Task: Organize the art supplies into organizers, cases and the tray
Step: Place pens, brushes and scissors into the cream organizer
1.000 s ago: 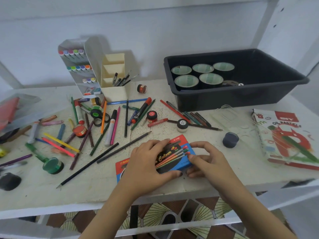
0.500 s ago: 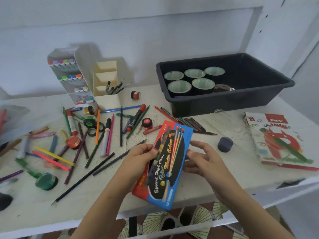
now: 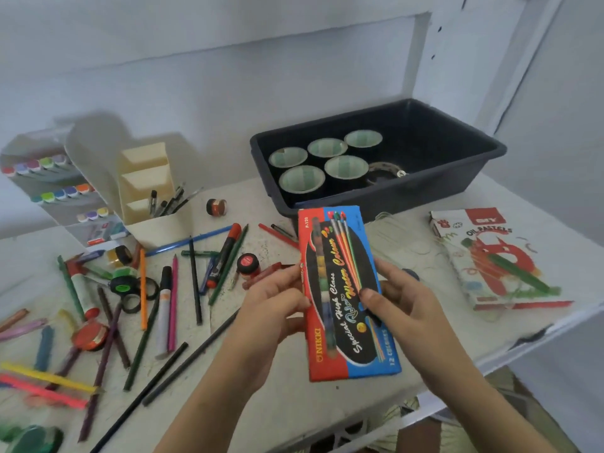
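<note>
A red and blue water colour box (image 3: 343,289) is held upright above the table's front edge. My left hand (image 3: 274,308) grips its left side and my right hand (image 3: 402,305) grips its right side, thumb across the front. Loose pencils, markers and crayons (image 3: 170,299) lie scattered over the left half of the table, with small paint jars (image 3: 247,263) among them. A black tray (image 3: 425,178) at the back right holds several tape rolls (image 3: 302,179). A cream desk organizer (image 3: 153,197) with pens stands at the back left, beside a white marker organizer (image 3: 52,188).
An oil pastels box (image 3: 490,256) lies at the right on the white table (image 3: 294,397). Small black tape rings (image 3: 130,289) sit among the pencils. A dark round lid (image 3: 410,273) shows behind my right hand. The wall rises just behind the tray.
Both hands lifted the water colour box off the table and turned it from lying flat to standing upright, closer to me. The view shifted left and down.
</note>
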